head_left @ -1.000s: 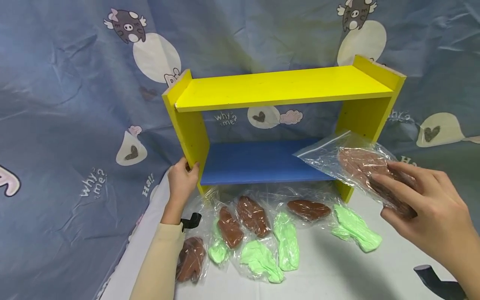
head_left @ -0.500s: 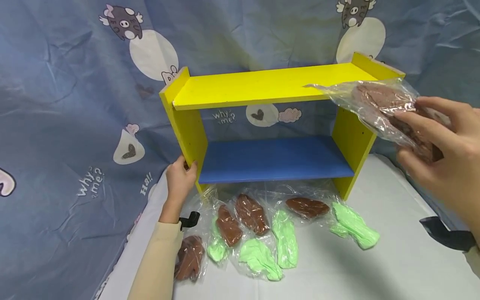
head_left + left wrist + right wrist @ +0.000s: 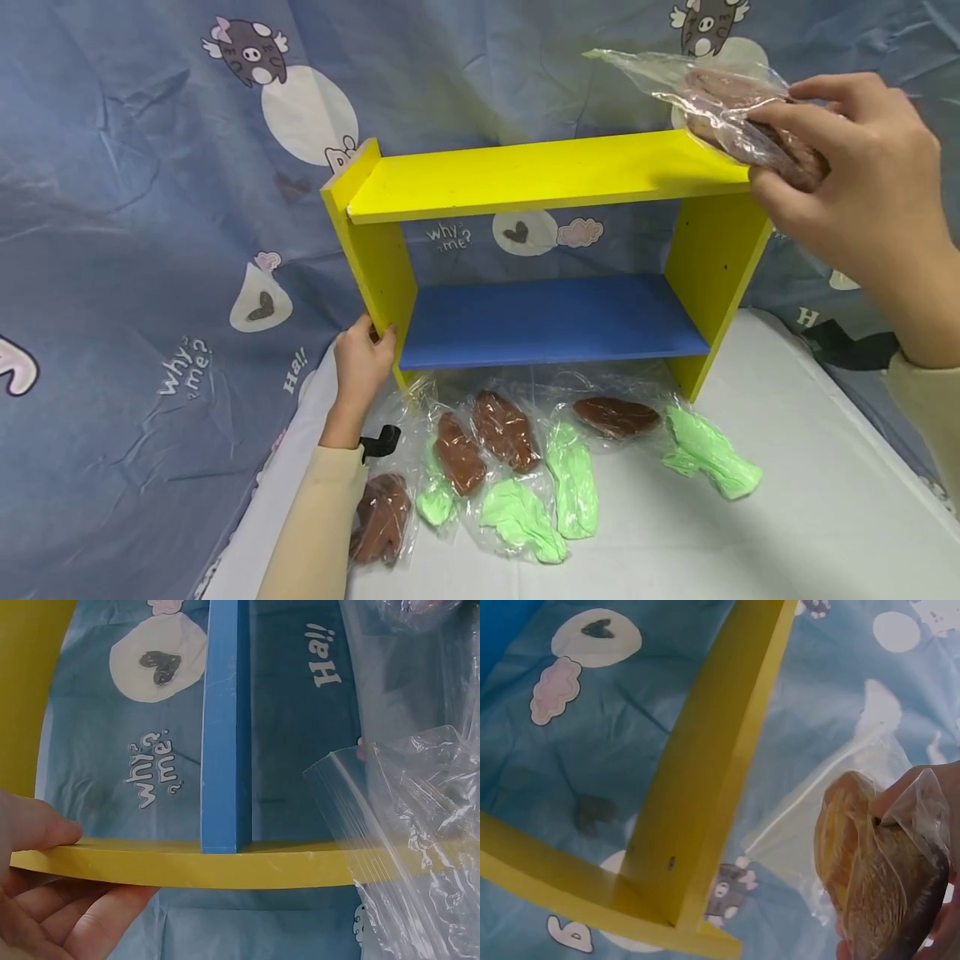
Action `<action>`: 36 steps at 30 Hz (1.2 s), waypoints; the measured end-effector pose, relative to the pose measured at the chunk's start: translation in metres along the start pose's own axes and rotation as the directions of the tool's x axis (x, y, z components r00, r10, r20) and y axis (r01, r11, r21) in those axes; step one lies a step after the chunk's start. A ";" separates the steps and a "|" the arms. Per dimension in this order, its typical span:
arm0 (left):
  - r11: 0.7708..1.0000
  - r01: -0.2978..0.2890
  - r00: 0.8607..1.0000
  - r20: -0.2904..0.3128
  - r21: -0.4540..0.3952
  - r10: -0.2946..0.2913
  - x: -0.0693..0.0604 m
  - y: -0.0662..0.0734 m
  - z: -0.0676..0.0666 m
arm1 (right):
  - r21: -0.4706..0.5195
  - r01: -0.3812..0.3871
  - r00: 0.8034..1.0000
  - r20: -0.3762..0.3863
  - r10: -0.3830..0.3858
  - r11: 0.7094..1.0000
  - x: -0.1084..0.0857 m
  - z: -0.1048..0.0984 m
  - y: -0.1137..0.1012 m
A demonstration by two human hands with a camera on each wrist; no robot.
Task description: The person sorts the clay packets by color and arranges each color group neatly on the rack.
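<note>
My right hand grips a clear zip bag with a brown, lumpy item inside. It hangs above the right end of the top board of a small yellow shelf unit. In the right wrist view, fingers curl round the bag, whose zip edge points away from the hand. My left hand holds the unit's left side panel. The left wrist view has the thumb on one face of that panel and the fingers on the other.
Bagged brown items and green crumpled pieces lie on the white tabletop, before and partly under the unit. The lower board is blue. A patterned blue cloth hangs behind.
My right hand has risen with the bag, from in front of the right side panel to above the top board. The left hand keeps its hold in the same place.
</note>
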State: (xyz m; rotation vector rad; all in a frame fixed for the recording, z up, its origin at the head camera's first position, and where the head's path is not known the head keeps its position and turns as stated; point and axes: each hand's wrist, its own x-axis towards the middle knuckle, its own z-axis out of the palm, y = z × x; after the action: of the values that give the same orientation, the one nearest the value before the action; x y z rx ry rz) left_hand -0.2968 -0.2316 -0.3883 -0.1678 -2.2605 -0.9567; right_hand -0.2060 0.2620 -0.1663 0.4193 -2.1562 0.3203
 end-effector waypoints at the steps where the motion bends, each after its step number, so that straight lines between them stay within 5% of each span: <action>1: 1.000 0.000 1.000 0.000 0.002 0.000 0.000 0.000 0.000 | 0.008 -0.028 0.999 0.022 0.027 1.000 0.006 0.004 0.001; 6: 1.000 0.014 1.000 0.003 0.007 -0.014 0.001 0.003 0.001 | -0.007 -0.157 0.974 0.164 0.156 0.988 0.035 0.022 0.011; 11: 1.000 0.027 0.999 0.023 0.010 -0.027 -0.001 0.004 0.000 | -0.049 -0.209 0.938 0.273 0.214 0.977 0.057 0.044 0.021; 21: 1.000 0.009 1.000 0.006 0.018 -0.009 0.000 0.001 -0.001 | -0.144 -0.208 0.920 0.306 0.243 0.968 0.077 0.075 0.023; 28: 1.000 0.008 1.000 0.009 0.015 -0.008 -0.001 0.003 0.000 | -0.159 -0.263 0.851 0.427 0.306 0.952 0.075 0.084 0.033; 32: 1.000 0.005 1.000 0.006 0.012 -0.005 -0.002 0.004 -0.003 | -0.158 -0.206 0.812 0.523 0.259 0.966 0.075 0.088 0.035; 36: 1.000 -0.003 1.000 0.009 0.014 0.003 -0.002 0.004 -0.006 | -0.183 -0.153 0.739 0.631 0.235 0.971 0.077 0.090 0.035</action>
State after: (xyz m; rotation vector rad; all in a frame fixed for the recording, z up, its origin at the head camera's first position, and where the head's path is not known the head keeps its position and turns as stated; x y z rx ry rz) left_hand -0.2910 -0.2326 -0.3840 -0.1694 -2.2739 -0.9399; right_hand -0.3283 0.2465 -0.1570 0.2492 -2.9060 0.1654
